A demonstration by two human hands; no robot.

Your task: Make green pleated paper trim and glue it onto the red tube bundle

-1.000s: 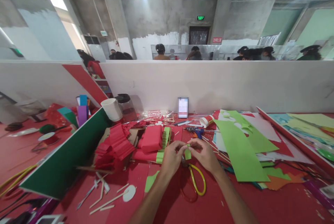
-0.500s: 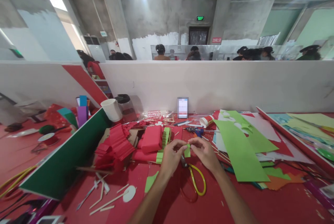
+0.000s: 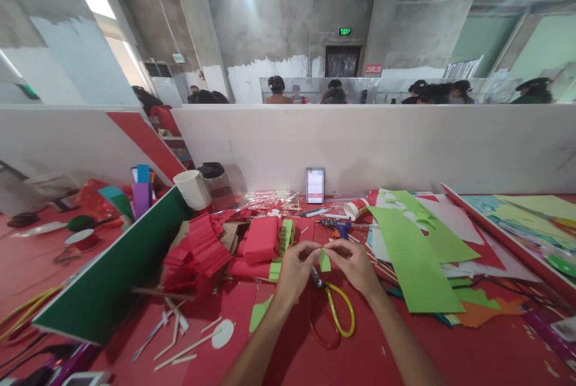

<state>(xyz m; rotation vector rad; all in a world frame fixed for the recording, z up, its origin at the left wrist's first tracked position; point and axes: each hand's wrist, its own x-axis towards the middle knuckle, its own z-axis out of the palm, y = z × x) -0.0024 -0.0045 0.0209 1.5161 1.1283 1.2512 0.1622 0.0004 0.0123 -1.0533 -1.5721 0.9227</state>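
A small strip of light green paper (image 3: 324, 262) hangs between my two hands, pinched at its top edge. My left hand (image 3: 297, 265) is closed on it, thumb and forefinger together. From the other side my right hand (image 3: 351, 260) pinches the same strip, its fingertips nearly meeting the left ones. Under the hands lies a pair of scissors (image 3: 341, 311) with yellow handles, its blades partly hidden. Left of my left hand sit a red paper-wrapped block (image 3: 261, 238) and ruffled green paper (image 3: 286, 236). A blue glue gun (image 3: 342, 229) rests just beyond my fingers.
Green paper sheets (image 3: 416, 272) are piled at right. Crumpled red crepe paper (image 3: 198, 251) and a green board (image 3: 117, 272) stand at left, with a white cup (image 3: 192, 189) behind. Wooden sticks (image 3: 189, 353) lie front left. A phone (image 3: 315, 185) leans on the white partition (image 3: 382, 146).
The fingertips of my two hands have come slightly closer together. The green paper strip has tilted a little and shows more of its surface.
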